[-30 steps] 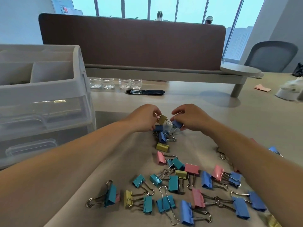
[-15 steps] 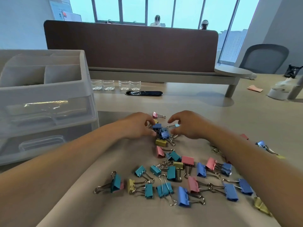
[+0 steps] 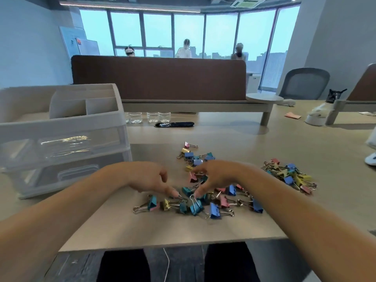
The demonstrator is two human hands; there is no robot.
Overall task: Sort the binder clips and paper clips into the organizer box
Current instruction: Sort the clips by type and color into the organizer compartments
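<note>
Several large binder clips in blue, teal, pink and yellow lie in a loose row near the table's front edge. A cluster of small clips sits farther back, and another heap of clips lies to the right. My left hand hovers over the large clips, its fingertips reaching down to the wire handles of a teal clip. My right hand spreads its fingers over the middle of the row, one fingertip by another teal clip. Neither hand grips anything. The translucent white organizer box with drawers stands at the left.
Several small glass cups and a black oval lid sit behind the clips. A brown desk partition closes off the back, with people beyond it. The table's front edge is close to me. A grey chair stands at the far right.
Both hands let go of the small clips at the back and drew toward me, down to the large clips. The view widened, so the heap of clips on the right shows fully.
</note>
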